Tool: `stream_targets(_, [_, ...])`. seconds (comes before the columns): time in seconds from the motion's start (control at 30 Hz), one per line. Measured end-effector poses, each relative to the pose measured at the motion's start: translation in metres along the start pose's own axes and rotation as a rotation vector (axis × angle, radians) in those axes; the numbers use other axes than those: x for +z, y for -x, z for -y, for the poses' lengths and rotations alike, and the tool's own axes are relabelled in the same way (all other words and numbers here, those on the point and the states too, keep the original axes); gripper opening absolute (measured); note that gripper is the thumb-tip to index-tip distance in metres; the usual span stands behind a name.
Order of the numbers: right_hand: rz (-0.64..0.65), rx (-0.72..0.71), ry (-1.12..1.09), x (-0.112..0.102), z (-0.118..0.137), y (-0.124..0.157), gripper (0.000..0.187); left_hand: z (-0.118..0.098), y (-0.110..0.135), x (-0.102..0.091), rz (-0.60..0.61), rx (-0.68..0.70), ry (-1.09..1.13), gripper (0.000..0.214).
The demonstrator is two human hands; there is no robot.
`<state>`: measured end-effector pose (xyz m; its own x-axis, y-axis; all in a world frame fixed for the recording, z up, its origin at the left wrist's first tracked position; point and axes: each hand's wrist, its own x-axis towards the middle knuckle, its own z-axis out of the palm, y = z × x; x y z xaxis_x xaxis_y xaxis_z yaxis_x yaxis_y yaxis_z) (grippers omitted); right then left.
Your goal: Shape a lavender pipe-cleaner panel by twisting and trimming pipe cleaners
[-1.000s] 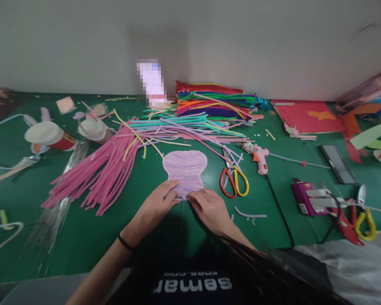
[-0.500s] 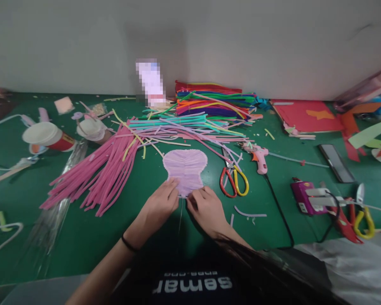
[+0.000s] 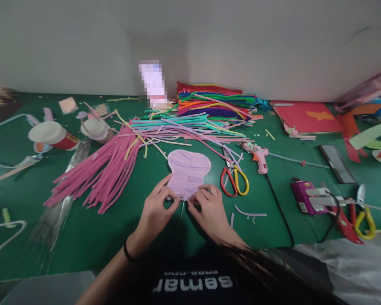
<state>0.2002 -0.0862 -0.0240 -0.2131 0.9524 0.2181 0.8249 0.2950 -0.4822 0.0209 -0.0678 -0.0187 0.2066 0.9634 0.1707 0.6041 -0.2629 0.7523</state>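
Observation:
A lilac petal shape (image 3: pixel 189 169) made of pipe cleaners, wide at the top and narrower below, lies flat in front of me. My left hand (image 3: pixel 158 206) pinches its lower left edge between thumb and fingers. At the lower right edge, my right hand (image 3: pixel 208 208) pinches it with curled fingers. A thin wire stem (image 3: pixel 182 216) runs down from the petal's base between my hands. Scissors (image 3: pixel 234 180) with one red and one yellow handle lie just right of the petal.
Pink pipe cleaners (image 3: pixel 104 169) spread to the left, with multicoloured bundles (image 3: pixel 212 103) behind. A pink glue gun (image 3: pixel 259 157), a purple power adapter (image 3: pixel 305 197) and a dark phone (image 3: pixel 336 163) lie right. Paper cups (image 3: pixel 52 135) stand left; thin wires (image 3: pixel 52 216) lie below them.
The petal has tilted and shifted slightly right. My left hand has opened out from lying over the petal to a fingertip pinch at its lower edge. My right hand has barely moved.

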Motion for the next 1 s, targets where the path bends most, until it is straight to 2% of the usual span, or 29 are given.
stream_targets(0.1, [-0.021,0.022,-0.037,0.003,-0.003,0.004,0.007,-0.003,0.005,0.008,-0.063,-0.206,0.312,0.014])
stream_targets(0.17, [-0.022,0.023,-0.046,0.004,-0.006,0.005,0.007,-0.003,0.002,0.012,-0.089,-0.331,0.492,0.023])
stream_targets(0.27, [-0.033,-0.010,-0.047,0.003,-0.007,0.004,0.007,0.001,-0.008,0.014,-0.082,-0.406,0.560,0.037])
stream_targets(0.4, [-0.104,-0.061,-0.055,0.002,-0.008,0.005,0.009,0.014,-0.015,0.015,-0.022,-0.393,0.400,0.028])
stream_targets(0.5, [-0.130,-0.043,-0.086,0.004,-0.011,0.006,0.008,0.021,-0.013,0.015,0.004,-0.358,0.309,0.027])
stream_targets(0.7, [-0.048,0.023,-0.174,0.007,-0.014,0.003,0.007,0.018,-0.007,0.007,0.169,-0.278,0.406,0.050])
stream_targets(0.9, [-0.026,0.009,-0.126,0.007,-0.013,0.000,0.011,0.020,-0.008,0.004,0.176,-0.285,0.421,0.049])
stream_targets(1.0, [-0.039,-0.046,-0.032,0.011,-0.013,-0.001,0.014,0.021,-0.010,0.003,0.234,-0.291,0.381,0.041])
